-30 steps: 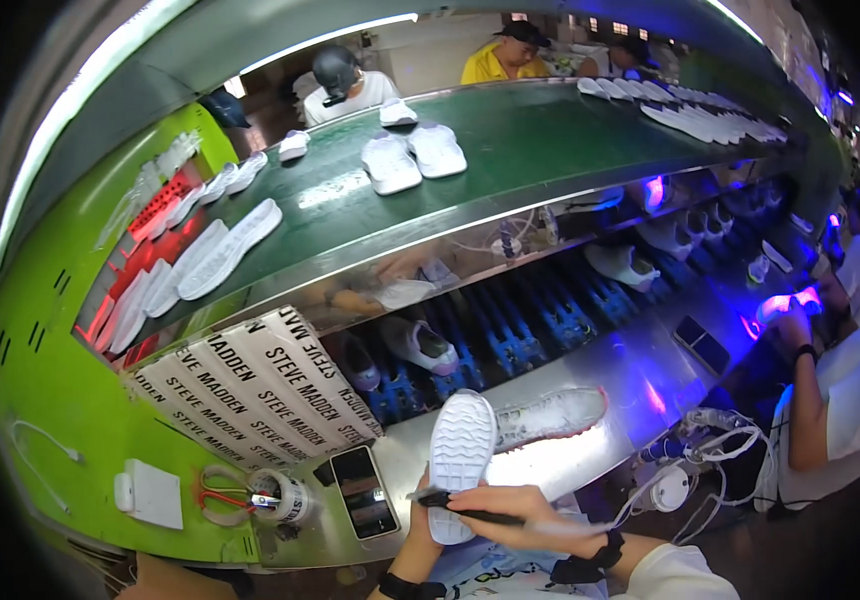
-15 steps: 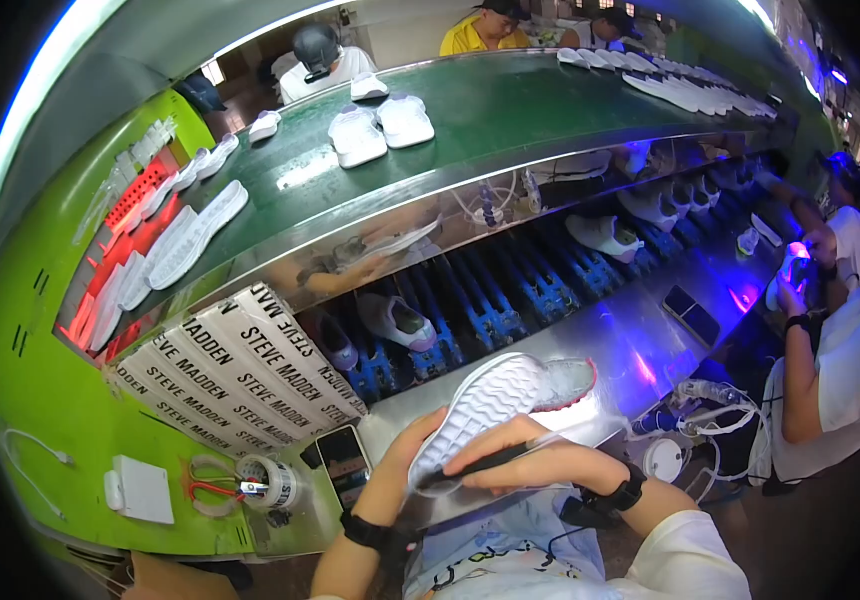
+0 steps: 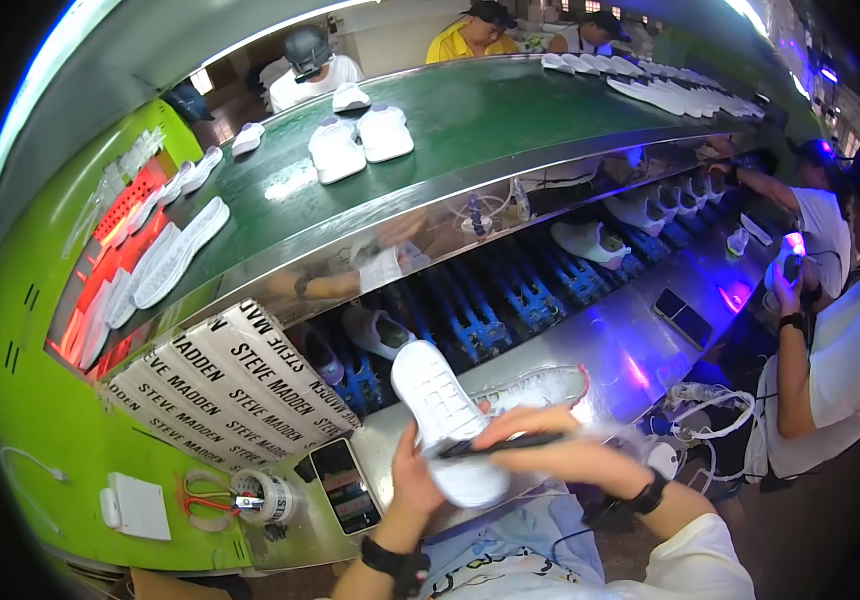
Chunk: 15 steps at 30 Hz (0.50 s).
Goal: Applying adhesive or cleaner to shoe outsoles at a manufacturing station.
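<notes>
My left hand [image 3: 416, 478] grips a white shoe sole [image 3: 434, 395] by its lower side and holds it up, tilted, above the steel bench. A face with ladder-like grooves shows. My right hand [image 3: 528, 441] is closed around a slim, black-handled tool [image 3: 510, 443]. Its dark end lies across the lower part of the sole; whether it touches cannot be made out. The tool's other end is pale and blurred. Just behind my right hand, a light grey shoe [image 3: 540, 386] lies on the bench, partly covered by the hand.
Shoes such as a white one [image 3: 590, 243] stand on the dark rack behind the bench [image 3: 600, 335]. Soles and shoes sit on the green belt [image 3: 480, 105]. A printed box [image 3: 240, 385], phone [image 3: 345, 485] and tape roll [image 3: 275, 497] are left; a co-worker [image 3: 835, 345] works right.
The sole has been turned so a ladder-grooved face shows instead of the wavy tread, and stands steeper. My right hand has shifted slightly right with the tool. The view has moved a little.
</notes>
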Motion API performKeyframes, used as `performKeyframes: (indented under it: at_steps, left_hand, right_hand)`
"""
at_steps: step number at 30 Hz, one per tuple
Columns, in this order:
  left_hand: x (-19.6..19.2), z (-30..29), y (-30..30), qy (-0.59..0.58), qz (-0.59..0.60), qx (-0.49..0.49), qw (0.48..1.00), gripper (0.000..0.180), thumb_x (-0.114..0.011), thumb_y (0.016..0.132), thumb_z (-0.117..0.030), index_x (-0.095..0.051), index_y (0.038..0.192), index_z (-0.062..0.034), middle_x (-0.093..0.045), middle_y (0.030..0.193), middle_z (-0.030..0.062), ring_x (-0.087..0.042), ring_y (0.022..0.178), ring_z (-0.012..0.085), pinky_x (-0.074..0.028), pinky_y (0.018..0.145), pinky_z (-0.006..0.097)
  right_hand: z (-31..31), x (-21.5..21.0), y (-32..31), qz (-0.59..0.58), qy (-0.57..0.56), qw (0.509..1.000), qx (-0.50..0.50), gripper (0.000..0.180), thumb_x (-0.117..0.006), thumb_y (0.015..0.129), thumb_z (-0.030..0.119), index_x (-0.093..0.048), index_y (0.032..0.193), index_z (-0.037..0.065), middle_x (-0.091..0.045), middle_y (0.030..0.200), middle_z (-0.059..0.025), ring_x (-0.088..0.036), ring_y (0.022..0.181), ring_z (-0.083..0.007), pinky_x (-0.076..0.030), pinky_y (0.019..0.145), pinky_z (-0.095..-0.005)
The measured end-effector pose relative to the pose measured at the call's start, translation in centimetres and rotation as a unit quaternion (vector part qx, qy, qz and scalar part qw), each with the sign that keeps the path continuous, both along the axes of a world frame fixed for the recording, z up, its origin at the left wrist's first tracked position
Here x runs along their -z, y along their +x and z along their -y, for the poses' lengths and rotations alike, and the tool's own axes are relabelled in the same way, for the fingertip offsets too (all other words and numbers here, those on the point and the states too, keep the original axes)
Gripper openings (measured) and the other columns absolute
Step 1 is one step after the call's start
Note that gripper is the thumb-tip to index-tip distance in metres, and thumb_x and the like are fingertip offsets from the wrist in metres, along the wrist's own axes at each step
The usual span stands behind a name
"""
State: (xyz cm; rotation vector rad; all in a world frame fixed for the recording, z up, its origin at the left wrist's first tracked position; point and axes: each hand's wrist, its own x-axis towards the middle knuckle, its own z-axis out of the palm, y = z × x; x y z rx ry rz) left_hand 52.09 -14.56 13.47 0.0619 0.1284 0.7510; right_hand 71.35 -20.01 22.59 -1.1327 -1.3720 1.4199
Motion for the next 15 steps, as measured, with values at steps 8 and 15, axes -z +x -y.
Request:
performKeyframes:
  at_steps: [8,15]
  left_hand:
    - [2.4,0.6,1.4,-0.016,0.094,-0.067,0.993,0.061,-0.040,0.087,-0.042,-0.036,0.136,-0.0045,-0.044,0.131,0.0208,-0.045,0.115,0.0344,-0.039,0.097,0.047]
    - [-0.9,-0.2,0.9,-0.007,-0.023,-0.092,0.996,0.065,-0.041,0.087,-0.045,-0.034,0.135,-0.0015,-0.048,0.125,0.0178,-0.051,0.102,0.0326,-0.044,0.089,0.043]
  right_hand:
    - [1.0,4.1,-4.9,0.073,0.262,0.962,0.039,0.024,-0.065,0.078,0.007,-0.065,0.101,0.002,-0.066,0.093,-0.0102,-0.061,0.089,-0.0198,-0.046,0.085,-0.0316]
    - [1.2,1.4,-3.7,0.012,-0.043,0.989,-0.143,0.020,-0.061,0.086,0.019,-0.067,0.096,0.002,-0.066,0.075,-0.0061,-0.061,0.074,-0.0088,-0.046,0.065,-0.0207]
